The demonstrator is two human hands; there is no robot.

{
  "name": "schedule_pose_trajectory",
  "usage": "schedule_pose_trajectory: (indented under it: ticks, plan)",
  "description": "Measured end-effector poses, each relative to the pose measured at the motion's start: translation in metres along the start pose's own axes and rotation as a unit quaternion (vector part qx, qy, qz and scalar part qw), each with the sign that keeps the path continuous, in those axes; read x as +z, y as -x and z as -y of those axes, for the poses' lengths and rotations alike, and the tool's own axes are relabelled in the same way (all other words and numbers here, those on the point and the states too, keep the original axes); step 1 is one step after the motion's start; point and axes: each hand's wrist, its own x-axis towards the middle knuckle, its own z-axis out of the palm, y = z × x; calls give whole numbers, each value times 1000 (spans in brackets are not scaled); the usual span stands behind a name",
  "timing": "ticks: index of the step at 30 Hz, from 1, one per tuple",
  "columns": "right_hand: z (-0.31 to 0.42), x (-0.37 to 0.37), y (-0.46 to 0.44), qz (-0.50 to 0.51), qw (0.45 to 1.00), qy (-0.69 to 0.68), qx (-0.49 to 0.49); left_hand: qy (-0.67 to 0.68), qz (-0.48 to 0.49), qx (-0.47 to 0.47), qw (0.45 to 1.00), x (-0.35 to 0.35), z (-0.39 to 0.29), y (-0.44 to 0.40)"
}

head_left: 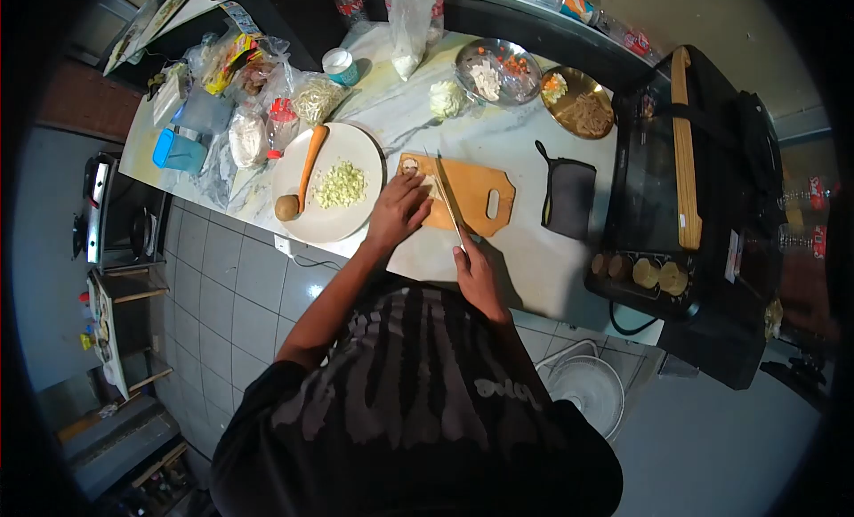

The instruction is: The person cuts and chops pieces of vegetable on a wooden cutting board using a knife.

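Note:
A wooden cutting board (467,189) with a handle slot lies on the marble counter. My right hand (479,277) is closed round the handle of a knife (450,197), whose blade slants over the board. My left hand (399,211) rests on the board's left part, fingers bent over a pale piece of food (431,186) just left of the blade; its fingertips partly hide the food. A small pale piece (410,165) sits at the board's upper left corner. Left of the board, a white plate (363,216) holds chopped pale green bits (341,185), a carrot (313,161) and a round brown item (286,207).
Behind the board are a cabbage piece (447,99), a metal plate (525,94) and a gold plate (553,112) with food. A dark pouch (569,197) and a black oven (645,183) stand right. Bags, a bottle (282,125) and a blue container (181,149) crowd the left.

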Motion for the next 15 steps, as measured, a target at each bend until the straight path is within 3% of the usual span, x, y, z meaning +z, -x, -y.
schedule_pose_trajectory:
  ticks: [6,8,9,11,13,15]
  plan:
    - [19,9,-10,13,996,30,83,0,11,7,1000,0,5,0]
    - [18,13,-16,-2,982,40,182,5,10,8,1000,0,5,-2]
    - [14,18,-21,-9,981,45,187,14,10,13,1000,1,6,-2]
    - [2,31,-34,-170,983,18,68,24,8,4,1000,1,7,-1]
    - [4,40,-58,-192,976,15,103,37,5,13,999,-1,8,0]
    - [9,43,-81,-198,976,75,46,47,-5,13,999,0,8,0]
